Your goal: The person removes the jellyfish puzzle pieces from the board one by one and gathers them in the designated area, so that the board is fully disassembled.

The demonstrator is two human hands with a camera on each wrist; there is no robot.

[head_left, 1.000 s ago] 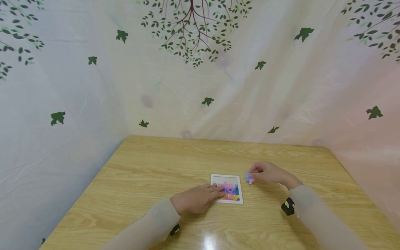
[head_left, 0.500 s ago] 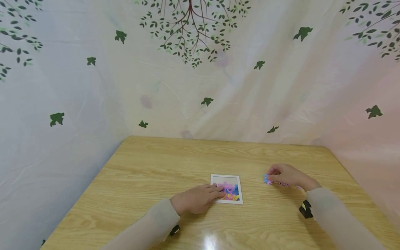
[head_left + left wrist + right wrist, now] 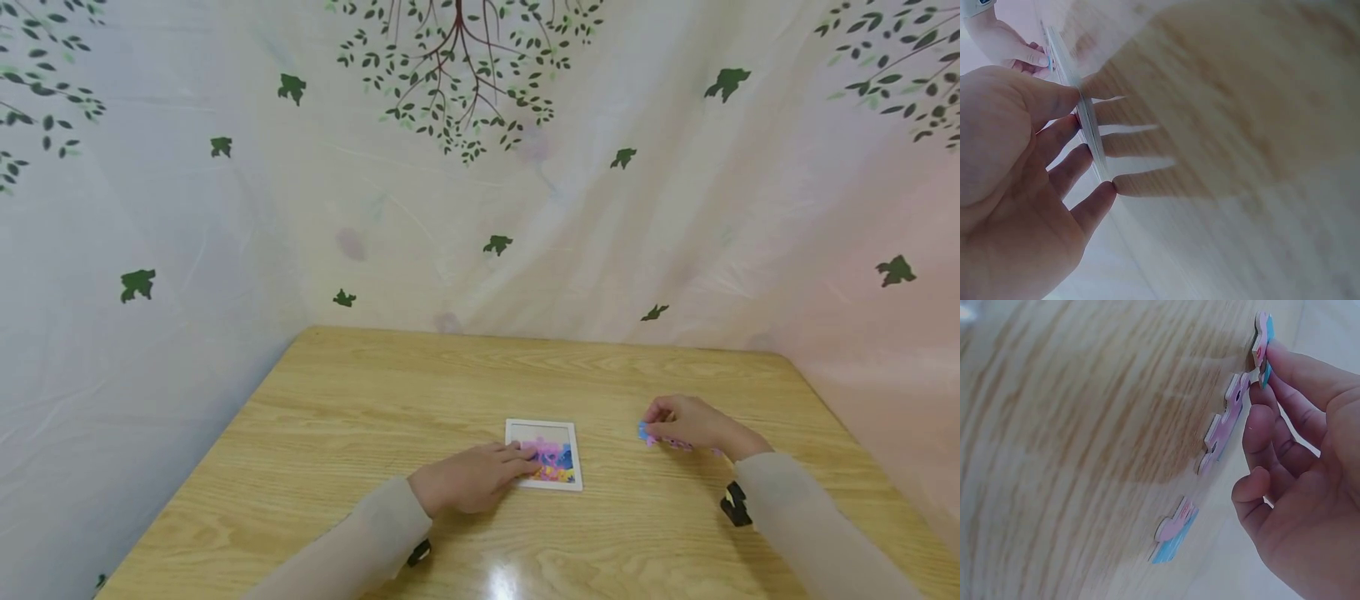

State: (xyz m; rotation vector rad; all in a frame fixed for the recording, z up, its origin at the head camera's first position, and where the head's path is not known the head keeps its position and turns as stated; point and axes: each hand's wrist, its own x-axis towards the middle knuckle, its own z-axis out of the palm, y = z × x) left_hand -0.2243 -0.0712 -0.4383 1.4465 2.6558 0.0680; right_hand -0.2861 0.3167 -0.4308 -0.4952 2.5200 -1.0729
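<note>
Jutting past the right fingers, a puzzle piece touches their tips.

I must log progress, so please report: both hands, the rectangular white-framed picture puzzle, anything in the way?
Left hand on puzzle, far strip unfilled. Right hand pinching small blue-and-pink jigsaw piece. Left fingers hide puzzle's left part.

The left grip hid the lower-left corner of the white frame and part of the puzzle picture, its printed details too small to tell. The right grip partly covered its pinched piece and, from the head view, the loose pieces. The bottom edge cut off both sleeves and the worktop.
</note>
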